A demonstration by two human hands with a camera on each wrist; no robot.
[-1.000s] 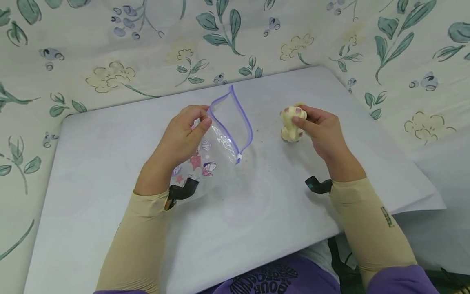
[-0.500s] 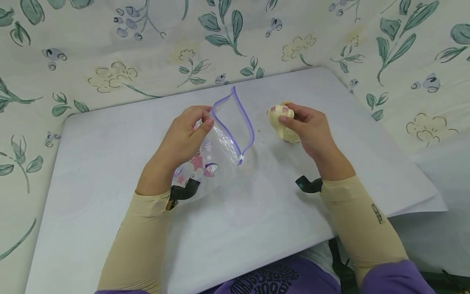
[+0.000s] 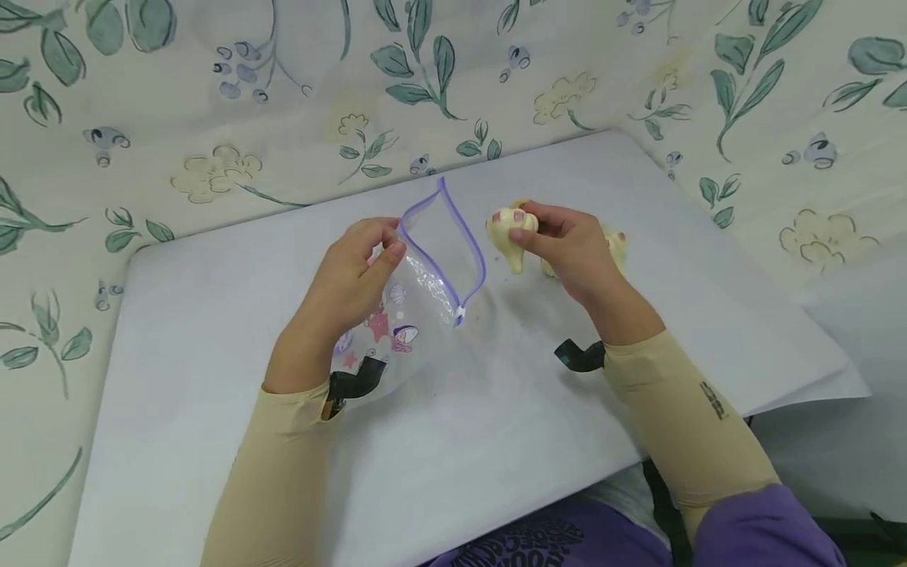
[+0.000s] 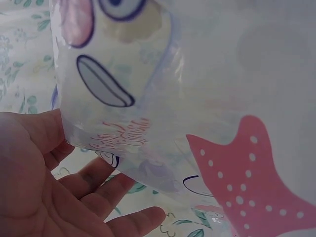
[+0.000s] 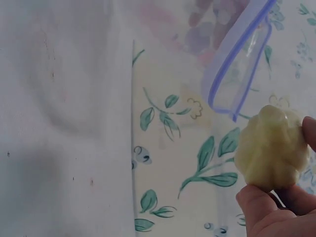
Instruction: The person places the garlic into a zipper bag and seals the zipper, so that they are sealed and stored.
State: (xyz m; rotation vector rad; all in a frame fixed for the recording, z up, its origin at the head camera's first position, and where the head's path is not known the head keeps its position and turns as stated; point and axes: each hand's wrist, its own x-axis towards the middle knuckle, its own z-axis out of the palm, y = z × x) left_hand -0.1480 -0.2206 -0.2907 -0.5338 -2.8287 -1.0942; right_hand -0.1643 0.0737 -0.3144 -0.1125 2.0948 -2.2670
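My left hand (image 3: 357, 272) pinches the upper edge of a clear zip bag (image 3: 414, 315) with a purple rim and sea-creature prints. The bag's mouth gapes toward the right. In the left wrist view, a pink starfish print marks the bag (image 4: 247, 182), and the hand (image 4: 64, 182) has its thumb at the edge. My right hand (image 3: 577, 248) grips a small pale-yellow toy (image 3: 512, 236) with pinkish pads, just right of the bag's mouth and apart from it. In the right wrist view, fingertips and thumb hold the lumpy toy (image 5: 271, 148) near the purple rim.
More pale-yellow shape (image 3: 616, 246) shows behind my right hand, partly hidden by it; I cannot tell whether it is one piece or more. A white table (image 3: 460, 465) lies below, against a leaf-patterned cloth (image 3: 305, 126).
My right hand has carried the toy left, closer to the bag's mouth. Pale-yellow shape has come into sight right of that hand. My left hand keeps its hold on the bag.
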